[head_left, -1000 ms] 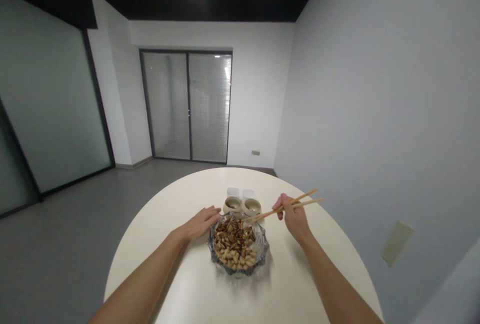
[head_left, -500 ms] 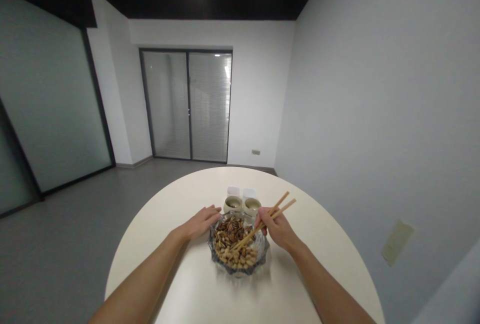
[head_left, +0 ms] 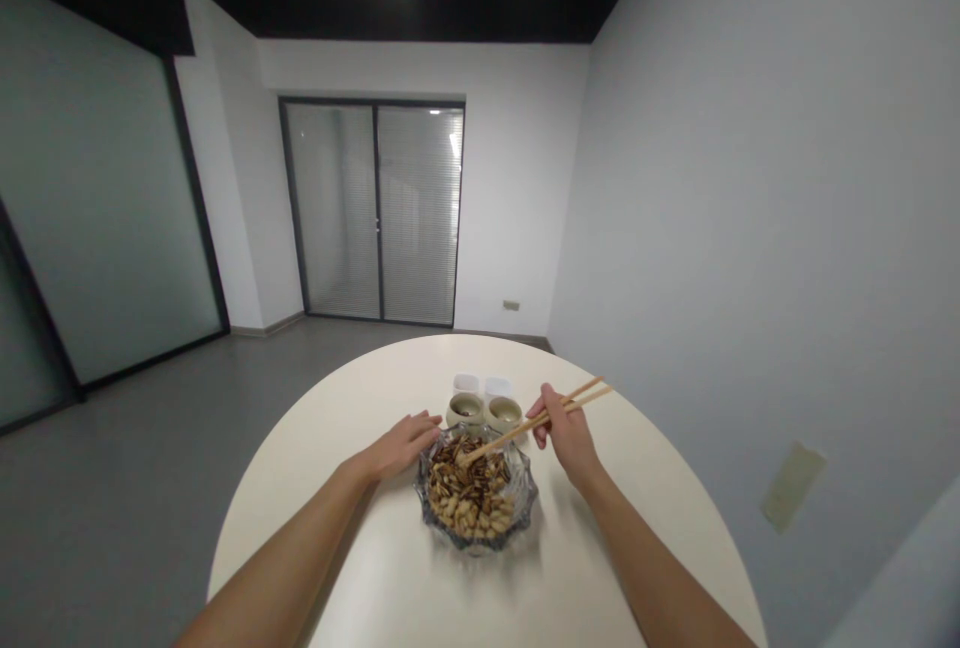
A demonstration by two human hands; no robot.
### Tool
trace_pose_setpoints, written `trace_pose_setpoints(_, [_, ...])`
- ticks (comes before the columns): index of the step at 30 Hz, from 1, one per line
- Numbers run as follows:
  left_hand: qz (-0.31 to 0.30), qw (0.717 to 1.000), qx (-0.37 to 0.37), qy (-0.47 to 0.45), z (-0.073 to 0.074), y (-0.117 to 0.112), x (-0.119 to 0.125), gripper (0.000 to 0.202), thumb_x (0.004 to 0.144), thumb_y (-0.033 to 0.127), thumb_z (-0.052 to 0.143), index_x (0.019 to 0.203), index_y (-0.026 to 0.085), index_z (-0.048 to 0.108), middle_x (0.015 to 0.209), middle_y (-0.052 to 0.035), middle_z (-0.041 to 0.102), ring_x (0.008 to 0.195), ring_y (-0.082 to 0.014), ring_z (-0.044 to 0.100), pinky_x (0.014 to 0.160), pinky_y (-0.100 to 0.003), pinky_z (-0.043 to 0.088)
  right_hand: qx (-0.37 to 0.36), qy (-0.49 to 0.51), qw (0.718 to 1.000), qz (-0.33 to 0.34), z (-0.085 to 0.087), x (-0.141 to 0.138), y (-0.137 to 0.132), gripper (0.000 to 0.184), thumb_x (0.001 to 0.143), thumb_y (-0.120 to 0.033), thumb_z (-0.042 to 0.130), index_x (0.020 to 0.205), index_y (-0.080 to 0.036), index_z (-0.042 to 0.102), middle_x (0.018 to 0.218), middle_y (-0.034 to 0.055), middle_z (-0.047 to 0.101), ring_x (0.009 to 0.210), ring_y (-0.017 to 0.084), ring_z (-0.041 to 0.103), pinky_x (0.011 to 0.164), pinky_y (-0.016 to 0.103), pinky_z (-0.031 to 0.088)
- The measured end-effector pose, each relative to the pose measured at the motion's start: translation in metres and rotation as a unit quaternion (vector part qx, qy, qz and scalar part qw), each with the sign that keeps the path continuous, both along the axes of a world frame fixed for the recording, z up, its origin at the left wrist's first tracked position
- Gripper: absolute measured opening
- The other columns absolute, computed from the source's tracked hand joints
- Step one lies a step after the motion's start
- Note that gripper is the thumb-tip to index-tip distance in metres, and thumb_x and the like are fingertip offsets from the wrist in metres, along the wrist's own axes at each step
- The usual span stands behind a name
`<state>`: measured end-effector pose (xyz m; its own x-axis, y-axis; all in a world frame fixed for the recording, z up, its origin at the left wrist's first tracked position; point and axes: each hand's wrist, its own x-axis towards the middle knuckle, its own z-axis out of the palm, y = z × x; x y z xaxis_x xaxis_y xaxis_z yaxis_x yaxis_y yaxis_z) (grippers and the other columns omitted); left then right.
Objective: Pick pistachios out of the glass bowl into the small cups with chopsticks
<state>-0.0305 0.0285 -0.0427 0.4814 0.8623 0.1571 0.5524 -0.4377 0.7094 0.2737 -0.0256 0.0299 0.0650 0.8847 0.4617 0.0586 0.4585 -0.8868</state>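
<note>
Right hand (head_left: 568, 431) now sits up and to the right of the bowl, clear of its rim; half a second earlier it was over the right rim with the sticks angled down into the pale nuts. It pinches a pair of light bamboo chopsticks (head_left: 534, 425) in a firm, narrow grip, the sticks running down-left across the rim. Their tips have shifted from the pale nuts to the upper-left part of the heap, close together over the dark seeds. Whether anything is held between them is too small to tell.

The faceted clear glass bowl (head_left: 526, 498) has not moved from the middle of the round cream-white table (head_left: 330, 488). It holds black-and-white striped sunflower seeds (head_left: 480, 463) toward the far side and pale tan shelled nuts (head_left: 469, 510) toward the near side.

Left hand (head_left: 401, 446) lies relaxed and open, unchanged, its fingertips just beside the bowl's upper-left rim.

Beyond the bowl stand two small round beige ceramic cups (head_left: 466, 411) side by side, with two small white square tubs (head_left: 466, 384) behind them. A dark-framed glass door with slatted blinds (head_left: 375, 213) stands at the far wall.
</note>
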Motion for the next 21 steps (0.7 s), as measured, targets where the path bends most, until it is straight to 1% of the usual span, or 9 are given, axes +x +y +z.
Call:
trace_pose_setpoints(4, [0.001, 1.000, -0.001, 0.000, 0.002, -0.001, 0.000, 0.067, 0.101, 0.073, 0.044, 0.136, 0.023, 0.071, 0.161, -0.0102, 0.056, 0.157, -0.0365, 0.036, 0.133, -0.054, 0.019, 0.000, 0.047, 0.997, -0.068, -0.002, 0.015, 0.015, 0.072, 0.083, -0.088, 0.059, 0.061, -0.021, 0.064, 0.037, -0.0028, 0.047, 0.032, 0.013, 0.045, 0.035, 0.026, 0.037])
trace_pose_setpoints(9, [0.002, 1.000, -0.005, 0.017, 0.005, -0.003, 0.002, 0.073, 0.101, 0.073, 0.039, 0.141, 0.019, 0.068, 0.162, -0.0135, 0.053, 0.159, -0.0381, 0.033, 0.133, -0.055, 0.017, 0.010, 0.075, 0.986, -0.146, -0.008, 0.036, 0.025, 0.071, 0.084, -0.087, 0.061, 0.063, -0.019, 0.068, 0.041, -0.0008, 0.052, 0.035, 0.015, 0.049, 0.036, 0.028, 0.039])
trace_pose_setpoints(12, [0.001, 1.000, -0.006, 0.018, 0.006, -0.004, 0.002, 0.071, 0.102, 0.071, 0.039, 0.140, 0.020, 0.069, 0.163, -0.0132, 0.053, 0.159, -0.0377, 0.033, 0.133, -0.055, 0.016, 0.007, 0.091, 0.979, -0.183, -0.012, 0.046, 0.029, 0.073, 0.082, -0.088, 0.062, 0.062, -0.018, 0.069, 0.042, 0.0000, 0.053, 0.037, 0.015, 0.050, 0.037, 0.027, 0.040])
trace_pose_setpoints(17, [0.000, 1.000, -0.002, 0.008, 0.006, -0.005, 0.001, 0.068, 0.102, 0.070, 0.041, 0.140, 0.021, 0.069, 0.162, -0.0126, 0.054, 0.158, -0.0384, 0.035, 0.133, -0.056, 0.017, -0.002, 0.074, 0.972, -0.222, -0.017, 0.055, 0.034, 0.076, 0.082, -0.090, 0.058, 0.064, -0.017, 0.072, 0.043, 0.0019, 0.056, 0.040, 0.016, 0.053, 0.039, 0.028, 0.042])
trace_pose_setpoints(21, [0.002, 1.000, -0.003, -0.001, 0.005, -0.004, 0.000, 0.067, 0.101, 0.071, 0.044, 0.137, 0.022, 0.072, 0.161, -0.0117, 0.055, 0.158, -0.0393, 0.036, 0.132, -0.056, 0.020, 0.011, 0.029, 0.969, -0.246, -0.018, 0.056, 0.033, 0.080, 0.085, -0.092, 0.051, 0.064, -0.018, 0.072, 0.043, 0.0029, 0.056, 0.041, 0.018, 0.055, 0.042, 0.030, 0.044])
